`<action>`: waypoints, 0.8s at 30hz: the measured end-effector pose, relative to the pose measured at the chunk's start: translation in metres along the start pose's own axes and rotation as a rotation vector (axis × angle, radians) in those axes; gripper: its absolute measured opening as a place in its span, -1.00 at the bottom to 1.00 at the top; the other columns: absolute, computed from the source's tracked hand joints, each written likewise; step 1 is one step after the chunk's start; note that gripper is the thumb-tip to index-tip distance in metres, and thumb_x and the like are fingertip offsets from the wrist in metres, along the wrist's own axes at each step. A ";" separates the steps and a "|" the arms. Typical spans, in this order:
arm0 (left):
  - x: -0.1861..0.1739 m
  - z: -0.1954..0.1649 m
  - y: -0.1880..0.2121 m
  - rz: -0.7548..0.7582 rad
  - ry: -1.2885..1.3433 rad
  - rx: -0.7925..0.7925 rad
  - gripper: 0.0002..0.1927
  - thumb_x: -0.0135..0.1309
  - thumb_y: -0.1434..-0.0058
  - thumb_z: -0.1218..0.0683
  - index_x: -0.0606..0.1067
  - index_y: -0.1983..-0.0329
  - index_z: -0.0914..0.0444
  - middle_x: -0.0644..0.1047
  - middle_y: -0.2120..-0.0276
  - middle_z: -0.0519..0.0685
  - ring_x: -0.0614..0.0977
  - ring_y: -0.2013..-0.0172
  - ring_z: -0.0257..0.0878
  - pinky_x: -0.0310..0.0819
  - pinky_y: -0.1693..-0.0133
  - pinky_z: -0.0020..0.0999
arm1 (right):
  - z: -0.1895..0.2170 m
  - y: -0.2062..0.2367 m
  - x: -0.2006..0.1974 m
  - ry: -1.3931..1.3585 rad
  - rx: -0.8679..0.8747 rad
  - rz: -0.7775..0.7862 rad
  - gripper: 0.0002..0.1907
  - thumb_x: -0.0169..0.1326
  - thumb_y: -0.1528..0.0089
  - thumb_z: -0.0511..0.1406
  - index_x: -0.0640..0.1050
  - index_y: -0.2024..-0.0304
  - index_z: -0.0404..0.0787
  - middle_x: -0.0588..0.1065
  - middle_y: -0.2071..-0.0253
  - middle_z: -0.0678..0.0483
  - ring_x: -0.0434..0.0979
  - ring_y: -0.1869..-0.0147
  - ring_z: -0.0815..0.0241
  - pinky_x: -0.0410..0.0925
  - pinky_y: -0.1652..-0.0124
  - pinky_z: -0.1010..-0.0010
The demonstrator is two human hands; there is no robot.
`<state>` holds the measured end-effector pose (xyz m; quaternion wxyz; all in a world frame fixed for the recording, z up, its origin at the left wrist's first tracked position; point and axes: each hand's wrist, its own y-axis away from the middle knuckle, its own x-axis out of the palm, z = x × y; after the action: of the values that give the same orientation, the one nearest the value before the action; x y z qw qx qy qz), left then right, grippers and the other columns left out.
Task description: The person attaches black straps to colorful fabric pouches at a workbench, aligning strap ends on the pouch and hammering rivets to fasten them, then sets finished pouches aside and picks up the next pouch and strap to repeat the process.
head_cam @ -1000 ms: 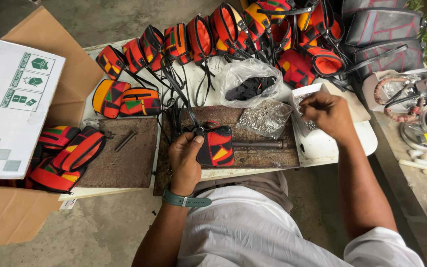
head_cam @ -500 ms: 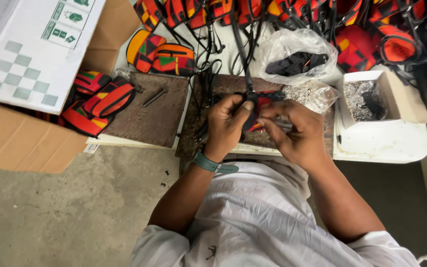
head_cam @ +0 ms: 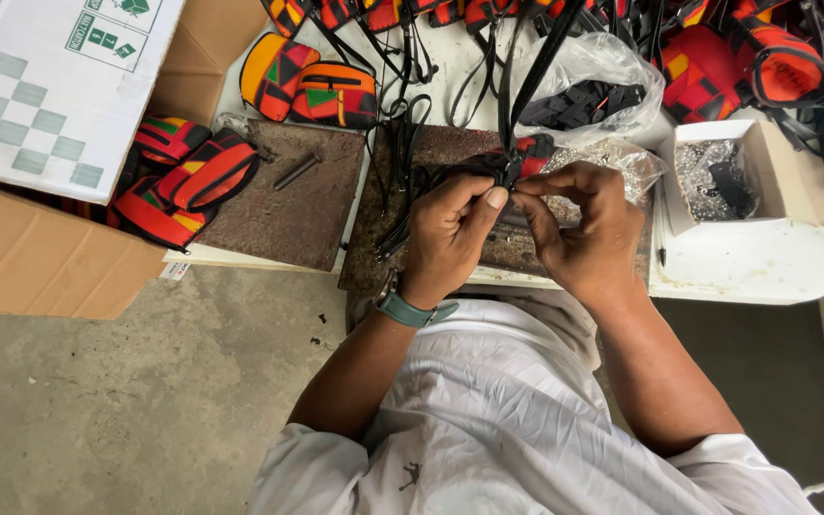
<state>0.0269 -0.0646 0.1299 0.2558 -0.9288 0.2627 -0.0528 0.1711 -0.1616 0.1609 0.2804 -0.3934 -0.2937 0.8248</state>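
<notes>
Both hands met over the rusty plate (head_cam: 450,148): left hand (head_cam: 445,234) and right hand (head_cam: 584,229) pinched a black strap (head_cam: 536,67) on a red pouch (head_cam: 533,151).

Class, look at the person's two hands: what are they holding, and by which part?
Both the left hand and right hand pinch a small red patterned pouch at its black strap end, fingertips meeting there.
</notes>
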 end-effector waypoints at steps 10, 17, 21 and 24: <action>-0.015 -0.023 0.004 0.079 -0.230 0.167 -0.89 0.15 -0.40 0.17 0.54 0.11 0.33 0.54 0.37 0.05 0.55 0.42 -0.13 0.39 0.35 -0.28 | 0.000 -0.003 -0.006 -0.359 0.255 0.112 -0.45 0.33 -0.23 -0.50 0.30 -0.15 -0.38 0.55 -0.07 -0.15 0.69 -0.01 0.16 0.56 0.02 0.40; -0.022 -0.024 0.016 0.217 -0.170 0.167 -0.90 0.14 -0.38 0.18 0.52 0.12 0.33 0.57 0.34 0.05 0.59 0.39 -0.16 0.45 0.33 -0.30 | 0.016 -0.012 -0.022 -0.462 0.342 0.318 -0.38 0.27 -0.20 -0.46 0.31 -0.25 -0.30 0.62 -0.06 -0.08 0.68 -0.16 0.13 0.54 -0.09 0.37; -0.021 -0.006 0.024 0.214 -0.084 -0.076 -0.84 0.18 -0.35 0.13 0.55 0.17 0.36 0.52 0.46 -0.06 0.45 0.46 -0.35 0.32 0.41 -0.41 | 0.016 -0.014 -0.022 -0.407 0.352 0.369 -0.40 0.28 -0.19 -0.44 0.34 -0.23 -0.26 0.63 -0.02 -0.05 0.66 -0.12 0.19 0.54 0.00 0.41; -0.018 0.009 0.031 0.140 0.154 -0.276 -0.80 0.16 -0.37 0.09 0.56 0.16 0.36 0.51 0.41 -0.17 0.44 0.37 -0.47 0.34 0.32 -0.51 | 0.005 -0.021 -0.021 -0.427 0.488 0.482 -0.44 0.25 -0.19 -0.40 0.40 -0.23 -0.23 0.64 0.08 -0.01 0.65 0.02 0.27 0.50 0.13 0.47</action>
<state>-0.0009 -0.0742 0.1069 0.1081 -0.9278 0.3503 -0.0692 0.1832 -0.1634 0.1879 0.0970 -0.1928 -0.0402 0.9756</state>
